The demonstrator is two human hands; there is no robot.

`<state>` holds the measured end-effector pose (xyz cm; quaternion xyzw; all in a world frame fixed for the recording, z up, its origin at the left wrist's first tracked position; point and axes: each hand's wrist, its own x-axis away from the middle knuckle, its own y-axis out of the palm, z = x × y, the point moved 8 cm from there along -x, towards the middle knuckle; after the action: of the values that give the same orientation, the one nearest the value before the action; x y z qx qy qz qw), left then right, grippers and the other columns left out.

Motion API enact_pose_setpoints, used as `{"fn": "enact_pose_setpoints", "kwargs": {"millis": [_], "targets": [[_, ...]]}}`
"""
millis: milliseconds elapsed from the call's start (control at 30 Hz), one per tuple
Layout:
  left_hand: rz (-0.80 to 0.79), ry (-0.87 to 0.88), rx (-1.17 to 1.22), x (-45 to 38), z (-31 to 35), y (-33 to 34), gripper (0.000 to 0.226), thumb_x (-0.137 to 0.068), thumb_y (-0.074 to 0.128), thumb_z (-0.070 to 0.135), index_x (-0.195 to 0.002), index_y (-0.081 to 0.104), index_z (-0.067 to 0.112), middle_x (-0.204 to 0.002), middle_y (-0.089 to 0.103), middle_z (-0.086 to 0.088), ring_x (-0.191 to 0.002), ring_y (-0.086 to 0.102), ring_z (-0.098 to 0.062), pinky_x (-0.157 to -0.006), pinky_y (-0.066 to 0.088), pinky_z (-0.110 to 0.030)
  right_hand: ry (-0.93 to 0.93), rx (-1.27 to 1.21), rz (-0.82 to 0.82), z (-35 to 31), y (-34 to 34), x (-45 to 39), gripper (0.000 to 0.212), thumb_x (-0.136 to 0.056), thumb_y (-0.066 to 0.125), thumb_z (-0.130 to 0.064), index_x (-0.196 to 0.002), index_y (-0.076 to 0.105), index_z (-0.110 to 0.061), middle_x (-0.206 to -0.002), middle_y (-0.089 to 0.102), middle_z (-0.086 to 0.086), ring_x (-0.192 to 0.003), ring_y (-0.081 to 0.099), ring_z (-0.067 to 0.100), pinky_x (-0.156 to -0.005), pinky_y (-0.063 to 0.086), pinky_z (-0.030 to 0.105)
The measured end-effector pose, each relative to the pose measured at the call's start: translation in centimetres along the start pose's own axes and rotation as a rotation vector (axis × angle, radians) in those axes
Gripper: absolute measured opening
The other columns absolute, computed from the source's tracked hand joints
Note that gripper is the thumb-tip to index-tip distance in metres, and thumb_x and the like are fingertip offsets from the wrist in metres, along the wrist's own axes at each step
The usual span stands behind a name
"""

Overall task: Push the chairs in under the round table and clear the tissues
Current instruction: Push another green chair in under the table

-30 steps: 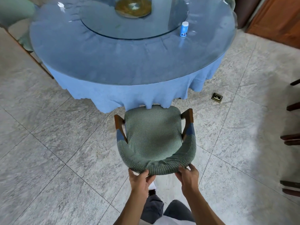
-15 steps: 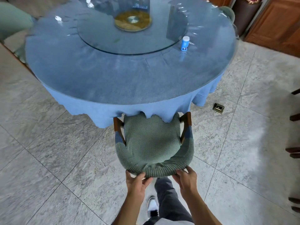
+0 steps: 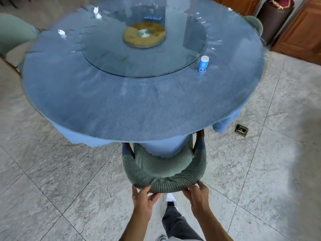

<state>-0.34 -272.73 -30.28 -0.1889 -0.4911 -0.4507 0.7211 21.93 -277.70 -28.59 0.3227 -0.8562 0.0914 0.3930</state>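
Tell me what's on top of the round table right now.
On the table: a small blue bottle, three crumpled tissues at the far left, and a glass turntable. The far edge is out of frame.

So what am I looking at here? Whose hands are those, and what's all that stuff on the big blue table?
No machine here: a person wears a camera on their head, so you look down as they do. The left hand and right hand grip the curved back of a green knitted-cover chair, whose seat is partly under the round glass-topped table with a blue cloth. On the table sit a round glass turntable, a small blue bottle with a white cap, and crumpled white tissues on the far left side. The floor is grey stone tile. Another green chair shows at the left edge.
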Motion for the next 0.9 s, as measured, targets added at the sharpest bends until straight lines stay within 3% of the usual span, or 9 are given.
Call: {"fn": "enact_pose_setpoints", "kwargs": {"millis": [167, 333, 433, 533, 633, 700, 800, 833, 900], "targets": [[0.019, 0.02, 0.047, -1.8, 1.9, 3.2, 0.088, -0.09, 0.048, -0.016, -0.154, 0.02, 0.037, -0.144, 0.042, -0.031, -0.103, 0.057, -0.052, -0.07, 0.053, -0.051, 0.015, 0.018, -0.025, -3.0, 2.5, -2.7, 0.025, -0.085, 0.043, 0.018, -0.106, 0.055, 0.014, -0.083, 0.066, 0.021, -0.082, 0.066, 0.032, -0.076, 0.058, 0.038], [0.014, 0.026, 0.086, -3.1, 3.6, 5.8, 0.09, -0.087, 0.043, -0.022, -0.153, 0.023, 0.036, -0.145, 0.04, -0.032, -0.106, 0.055, -0.053, -0.079, 0.05, -0.056, 0.012, 0.027, -0.04, -5.3, 4.5, -4.5, 0.025, -0.084, 0.041, 0.019, -0.104, 0.055, 0.011, -0.075, 0.062, 0.016, -0.076, 0.06, 0.029, -0.072, 0.058, 0.035], [0.019, 0.034, 0.071, -3.9, 4.8, 6.8, 0.087, -0.087, 0.044, -0.021, -0.154, 0.024, 0.031, -0.141, 0.044, -0.032, -0.11, 0.056, -0.053, -0.075, 0.052, -0.055, 0.01, 0.054, -0.026, -6.0, 5.6, -5.8, 0.023, -0.083, 0.042, 0.018, -0.098, 0.056, 0.007, -0.073, 0.059, 0.014, -0.073, 0.056, 0.026, -0.071, 0.056, 0.034], [-0.064, 0.098, -0.054, -4.3, 6.3, 8.3, 0.071, -0.087, 0.048, -0.019, -0.15, 0.03, 0.008, -0.134, 0.05, -0.032, -0.101, 0.062, -0.043, -0.073, 0.059, -0.051, 0.022, 0.098, -0.008, -6.6, 6.5, -7.0, 0.018, -0.078, 0.044, 0.015, -0.093, 0.053, 0.014, -0.077, 0.054, 0.016, -0.074, 0.051, 0.029, -0.073, 0.054, 0.039], [-0.075, 0.084, -0.067, -5.5, 7.6, 9.0, 0.064, -0.087, 0.049, -0.017, -0.147, 0.034, 0.002, -0.124, 0.054, -0.027, -0.095, 0.063, -0.04, -0.07, 0.061, -0.047, 0.036, 0.1, 0.004, -7.3, 7.9, -7.9, 0.021, -0.08, 0.043, 0.016, -0.098, 0.054, 0.015, -0.081, 0.057, 0.019, -0.077, 0.055, 0.033, -0.086, 0.055, 0.051], [-0.052, 0.095, -0.107, -6.1, 8.2, 9.6, 0.063, -0.086, 0.051, -0.017, -0.145, 0.037, 0.0, -0.129, 0.053, -0.029, -0.095, 0.064, -0.038, -0.071, 0.061, -0.045, 0.034, 0.1, 0.013, -7.9, 8.6, -8.5, 0.023, -0.081, 0.043, 0.016, -0.099, 0.057, 0.012, -0.083, 0.059, 0.021, -0.079, 0.057, 0.035, -0.09, 0.053, 0.057], [-0.079, 0.145, -0.107, -6.7, 9.1, 11.1, 0.056, -0.082, 0.061, -0.019, -0.135, 0.048, -0.009, -0.142, 0.043, -0.023, -0.091, 0.072, -0.013, -0.073, 0.06, -0.027, 0.02, 0.082, 0.02, -8.8, 9.7, -9.5, 0.023, -0.082, 0.045, 0.016, -0.099, 0.059, 0.01, -0.085, 0.062, 0.022, -0.082, 0.061, 0.035, -0.088, 0.056, 0.053], [-0.083, 0.124, -0.07, -7.3, 9.0, 11.4, 0.06, -0.08, 0.062, -0.023, -0.136, 0.043, -0.011, -0.14, 0.042, -0.017, -0.086, 0.074, -0.015, -0.073, 0.061, -0.029, 0.017, 0.071, 0.02, -9.1, 10.0, -9.8, 0.024, -0.082, 0.045, 0.016, -0.1, 0.059, 0.009, -0.087, 0.063, 0.022, -0.084, 0.062, 0.035, -0.088, 0.057, 0.051], [-0.099, 0.129, -0.101, -8.3, 9.6, 11.8, 0.075, -0.076, 0.062, -0.024, -0.142, 0.037, 0.0, -0.139, 0.042, -0.021, -0.089, 0.074, -0.034, -0.083, 0.059, -0.05, 0.008, 0.058, 0.018, -9.6, 10.6, -10.3, 0.025, -0.083, 0.044, 0.016, -0.101, 0.06, 0.009, -0.088, 0.064, 0.023, -0.087, 0.064, 0.037, -0.086, 0.059, 0.047]]}}
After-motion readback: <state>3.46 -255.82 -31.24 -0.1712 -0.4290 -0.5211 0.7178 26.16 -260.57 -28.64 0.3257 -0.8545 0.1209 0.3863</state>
